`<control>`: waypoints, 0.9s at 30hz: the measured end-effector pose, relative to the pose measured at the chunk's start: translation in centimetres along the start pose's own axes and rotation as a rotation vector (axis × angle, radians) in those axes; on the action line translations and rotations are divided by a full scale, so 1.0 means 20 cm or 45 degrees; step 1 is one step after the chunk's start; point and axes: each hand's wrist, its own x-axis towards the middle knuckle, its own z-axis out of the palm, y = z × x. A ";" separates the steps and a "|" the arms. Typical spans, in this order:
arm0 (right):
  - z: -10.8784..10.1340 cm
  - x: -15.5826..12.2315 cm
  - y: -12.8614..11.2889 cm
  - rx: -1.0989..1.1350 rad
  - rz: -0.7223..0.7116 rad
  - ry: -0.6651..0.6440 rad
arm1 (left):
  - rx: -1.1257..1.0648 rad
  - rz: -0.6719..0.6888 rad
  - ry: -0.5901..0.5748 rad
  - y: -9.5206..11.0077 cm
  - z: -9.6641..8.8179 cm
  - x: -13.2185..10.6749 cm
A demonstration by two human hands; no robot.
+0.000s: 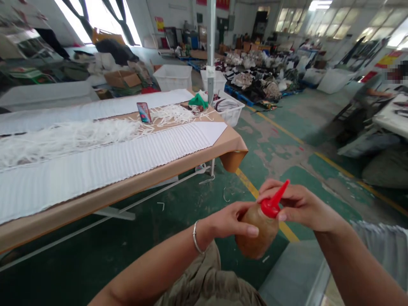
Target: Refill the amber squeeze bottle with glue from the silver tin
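Note:
A squeeze bottle with a brownish, cloudy body is held in front of me, tilted, above the floor beside the long table. Its red nozzle cap points up and to the right. My left hand wraps around the bottle's body, thumb across the near side. On the cap's base, the fingers and thumb of my right hand are closed. Part of the bottle is hidden behind my left fingers. Whether the cap is turning cannot be seen.
Overlapping white strips lie along the brown-covered table, with a heap of thin white strands and a phone. A metal post rises at the table's far end. A grey bin stands near my right; another person sits far right.

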 end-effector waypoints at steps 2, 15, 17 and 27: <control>-0.21 0.16 0.09 0.098 -0.018 -0.099 | -0.175 -0.046 -0.169 0.06 -0.13 0.20; -1.44 0.57 0.60 -0.292 0.249 0.540 | 0.340 0.073 0.194 0.52 -0.93 1.64; -1.56 0.59 0.73 -0.428 0.340 0.766 | 0.415 0.128 0.350 0.48 -0.98 1.89; -2.49 0.60 1.50 -0.756 0.420 1.278 | 0.303 0.288 0.545 0.29 -1.27 3.14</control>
